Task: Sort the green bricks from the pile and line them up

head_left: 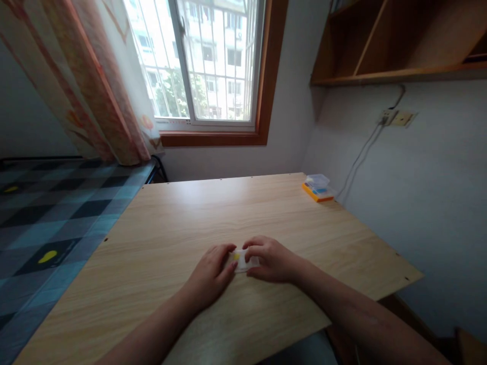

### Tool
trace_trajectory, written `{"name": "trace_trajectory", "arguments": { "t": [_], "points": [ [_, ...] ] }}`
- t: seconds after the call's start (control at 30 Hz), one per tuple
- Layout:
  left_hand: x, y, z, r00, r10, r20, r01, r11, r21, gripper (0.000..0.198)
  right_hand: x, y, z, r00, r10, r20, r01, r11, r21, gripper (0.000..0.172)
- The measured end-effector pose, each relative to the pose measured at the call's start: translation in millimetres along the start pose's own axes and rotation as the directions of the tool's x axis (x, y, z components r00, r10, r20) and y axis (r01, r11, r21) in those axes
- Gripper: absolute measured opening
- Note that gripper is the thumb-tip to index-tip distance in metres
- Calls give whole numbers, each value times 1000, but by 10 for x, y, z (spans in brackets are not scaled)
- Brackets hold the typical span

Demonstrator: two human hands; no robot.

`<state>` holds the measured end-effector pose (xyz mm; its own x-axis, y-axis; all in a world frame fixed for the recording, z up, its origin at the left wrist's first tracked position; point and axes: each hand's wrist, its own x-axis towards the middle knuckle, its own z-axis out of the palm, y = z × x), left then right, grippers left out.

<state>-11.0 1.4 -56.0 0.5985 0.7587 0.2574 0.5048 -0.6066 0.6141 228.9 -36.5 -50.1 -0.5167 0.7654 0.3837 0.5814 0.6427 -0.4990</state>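
Observation:
Both my hands rest on a light wooden table (160, 238), meeting near its front middle. Between them lies a small clear plastic case (242, 261) with something yellow showing inside. My left hand (211, 276) has its fingers curled against the case's left end. My right hand (272, 261) has its fingers bent over the case's right end, pinching it. Most of the case is hidden by the fingers.
A clear plastic box on an orange base (318, 187) sits at the table's far right corner. A bed with a checked blue cover (49, 213) lies to the left. A barred window (205, 66), a curtain (87, 81) and a wall shelf (399, 45) are behind.

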Motion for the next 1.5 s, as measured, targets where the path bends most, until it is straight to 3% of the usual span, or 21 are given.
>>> {"name": "trace_trajectory", "arguments": {
  "t": [0.17,0.37,0.5,0.67,0.73,0.87,0.97,1.13,1.5],
  "points": [
    [34,-102,-85,997,2,-83,2,999,48,39,-43,23,-170,998,53,-17,-54,996,-68,29],
    [43,-188,-84,985,31,-170,-14,995,102,38,-312,285,-742,987,131,-98,-141,985,-100,23],
    [44,-202,-46,981,55,-188,-31,991,128,37,-664,762,-1227,954,245,-173,-284,924,-256,23],
    [74,-216,-20,981,92,-172,-57,979,198,36,-1092,1545,-1882,833,430,-349,-547,738,-396,23],
    [77,-228,-15,980,99,-173,-60,974,220,35,-1182,1788,-2131,781,478,-403,-623,649,-437,27],
    [63,-238,-4,981,103,-166,-54,960,274,36,-1198,2119,-2481,730,526,-438,-680,491,-544,28],
    [53,-225,8,986,101,-134,-53,945,322,38,-1128,2292,-2576,723,547,-422,-683,473,-557,31],
    [45,-201,14,992,90,-84,-52,926,375,40,-1029,2470,-2547,751,560,-349,-645,512,-567,33],
    [12,-213,24,994,92,-57,-56,892,449,39,-1127,2519,-2431,844,449,-293,-524,574,-630,33]
  ]
}}
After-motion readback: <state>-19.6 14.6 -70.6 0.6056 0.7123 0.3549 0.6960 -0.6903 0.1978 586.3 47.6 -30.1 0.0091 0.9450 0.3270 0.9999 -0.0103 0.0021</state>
